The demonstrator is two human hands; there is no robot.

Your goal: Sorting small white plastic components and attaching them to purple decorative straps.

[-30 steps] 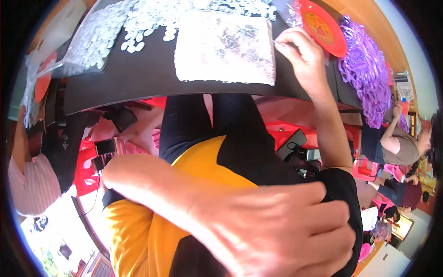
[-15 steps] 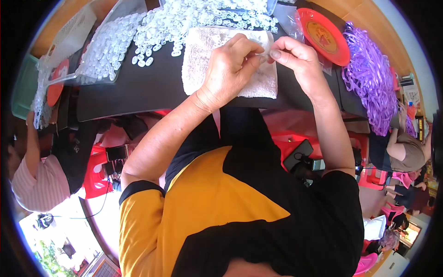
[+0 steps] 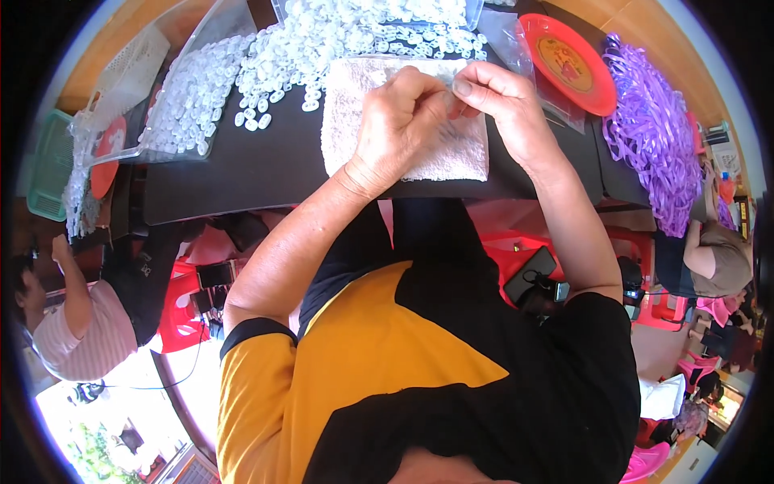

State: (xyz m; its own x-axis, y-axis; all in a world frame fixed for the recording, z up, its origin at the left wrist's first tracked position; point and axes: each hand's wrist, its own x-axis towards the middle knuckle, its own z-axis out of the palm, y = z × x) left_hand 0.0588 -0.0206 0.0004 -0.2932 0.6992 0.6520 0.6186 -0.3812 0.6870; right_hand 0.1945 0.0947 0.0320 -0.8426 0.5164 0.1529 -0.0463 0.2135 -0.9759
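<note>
Above a folded whitish towel (image 3: 343, 121), my left hand (image 3: 405, 117) and my right hand (image 3: 506, 103) meet at their fingertips. Each is closed in a pinch, thumb against the fingers. Whatever they grip is hidden by the fingers or too small to name. Just beyond the towel spreads a large heap of small clear oval plastic pieces (image 3: 322, 40) with holes in them. More such pieces fill a clear plastic tray (image 3: 137, 152) to the left.
Right of the towel lie a clear plastic bag (image 3: 508, 50), a red plate (image 3: 603, 89) and a big bundle of purple ribbon (image 3: 653, 149). Pale strands hang over the table's left end, near a green basket (image 3: 50, 173). People sit at both sides.
My fingertips have drawn together from slightly apart, the right hand shifting left. The person at the left has taken a hand down from the hanging strands. The whole view has shifted slightly.
</note>
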